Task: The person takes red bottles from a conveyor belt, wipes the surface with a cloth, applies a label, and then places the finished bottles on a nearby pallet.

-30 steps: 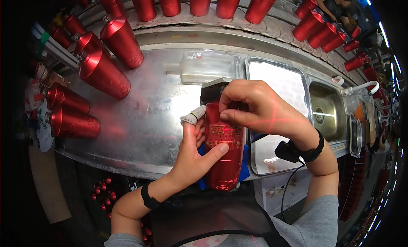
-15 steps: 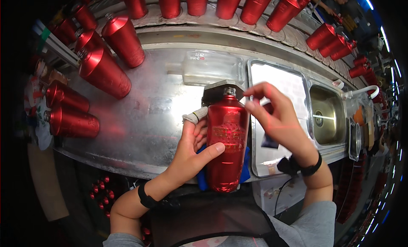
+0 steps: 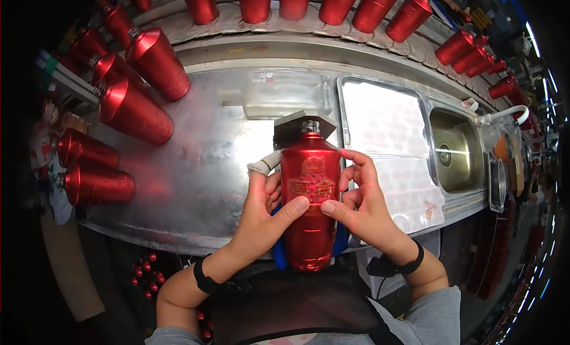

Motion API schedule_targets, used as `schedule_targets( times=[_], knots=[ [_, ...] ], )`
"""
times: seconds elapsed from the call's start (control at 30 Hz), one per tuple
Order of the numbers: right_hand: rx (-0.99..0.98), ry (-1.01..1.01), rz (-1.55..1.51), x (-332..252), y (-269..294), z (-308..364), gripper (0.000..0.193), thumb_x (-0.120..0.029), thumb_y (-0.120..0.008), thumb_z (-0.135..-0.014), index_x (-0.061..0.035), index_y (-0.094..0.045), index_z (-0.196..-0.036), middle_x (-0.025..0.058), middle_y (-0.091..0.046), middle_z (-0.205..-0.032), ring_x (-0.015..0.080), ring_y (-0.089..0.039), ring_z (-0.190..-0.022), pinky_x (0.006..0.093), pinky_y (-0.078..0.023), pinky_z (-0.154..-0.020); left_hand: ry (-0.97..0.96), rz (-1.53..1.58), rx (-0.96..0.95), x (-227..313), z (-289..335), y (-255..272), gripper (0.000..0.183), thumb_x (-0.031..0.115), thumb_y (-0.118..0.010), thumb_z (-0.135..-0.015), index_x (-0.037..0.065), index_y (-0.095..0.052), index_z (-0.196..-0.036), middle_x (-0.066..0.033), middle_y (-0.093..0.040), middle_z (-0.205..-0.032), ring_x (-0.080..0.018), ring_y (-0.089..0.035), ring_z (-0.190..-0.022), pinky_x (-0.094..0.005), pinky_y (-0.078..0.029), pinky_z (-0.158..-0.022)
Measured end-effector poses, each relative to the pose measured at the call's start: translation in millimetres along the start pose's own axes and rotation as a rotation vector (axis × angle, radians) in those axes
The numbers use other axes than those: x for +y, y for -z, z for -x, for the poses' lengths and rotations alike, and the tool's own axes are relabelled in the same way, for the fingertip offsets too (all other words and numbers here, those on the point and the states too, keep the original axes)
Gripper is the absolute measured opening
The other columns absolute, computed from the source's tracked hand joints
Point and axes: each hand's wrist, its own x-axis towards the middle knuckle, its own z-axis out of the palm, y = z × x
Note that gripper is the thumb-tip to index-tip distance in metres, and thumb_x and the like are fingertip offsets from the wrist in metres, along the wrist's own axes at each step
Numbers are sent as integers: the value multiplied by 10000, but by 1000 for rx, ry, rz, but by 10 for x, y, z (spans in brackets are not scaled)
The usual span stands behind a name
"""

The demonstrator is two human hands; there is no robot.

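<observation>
A glossy red glass bottle (image 3: 310,235) leans back in front of me, its clear threaded neck at the far end and gold-edged raised-looking markings on its front. My left hand (image 3: 264,205) grips its left side, thumb on the front; a white cloth wrap (image 3: 264,162) covers the index fingertip. On the opposite side, my right hand (image 3: 365,205) has its thumb pressed to the front by the markings and its fingers along the edge. Behind the shoulder sits a dark angular metal stand (image 3: 288,130). Blue cloth (image 3: 279,253) shows under the bottle, mostly hidden.
A metal tray (image 3: 343,107) with white patterned sheets (image 3: 389,122) lies to the right, beside a sink (image 3: 454,167) with a white faucet (image 3: 507,113). A clear plastic box (image 3: 288,95) stands behind the stand. More red bottles (image 3: 136,110) stand at left and along the conveyor (image 3: 309,33).
My right hand has come down from beside the bottle's neck onto its right side. A dark piece below that hand is no longer visible. The bottle's front has turned slightly, showing its markings differently.
</observation>
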Motion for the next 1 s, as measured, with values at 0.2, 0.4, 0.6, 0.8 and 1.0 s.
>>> schedule_targets(
  times=[0.2,0.4,0.6,0.8,1.0],
  knots=[
    [-11,21,-11,-18,-51,-30,849,-166,-816,-793,-53,-272,-1435,11,-417,-983,-15,-353,-546,148,-324,-492,-4,-22,15,-26,-16,70,762,171,-681,-911,28,-176,-1462,-187,-402,-1441,-235,-447,-1307,-378,-348,-1098],
    [-15,22,-27,-30,-73,-69,802,-151,-795,-813,-47,-287,-1424,7,-428,-966,-14,-386,-567,151,-346,-501,7,10,-2,16,-26,119,736,169,-676,-911,32,-201,-1456,-181,-404,-1435,-225,-457,-1295,-369,-363,-1082],
    [75,27,-82,-45,-142,-205,588,-151,-737,-877,-39,-361,-1314,-3,-449,-842,9,-451,-619,168,-397,-533,-15,13,15,69,-130,93,678,176,-650,-933,35,-235,-1450,-170,-463,-1383,-202,-487,-1261,-351,-395,-1056],
    [90,95,-175,56,-207,-264,529,-146,-717,-894,-38,-372,-1280,-14,-439,-811,13,-438,-643,170,-402,-549,-3,6,51,45,-134,99,629,173,-625,-954,32,-256,-1442,-179,-488,-1361,-199,-513,-1231,-345,-413,-1042],
    [67,91,-117,25,-211,-290,533,-156,-721,-892,-37,-369,-1274,-17,-433,-801,16,-437,-637,176,-391,-528,-28,15,62,93,-177,134,630,174,-630,-952,23,-258,-1437,-183,-501,-1350,-192,-526,-1208,-337,-422,-1029]
  ],
)
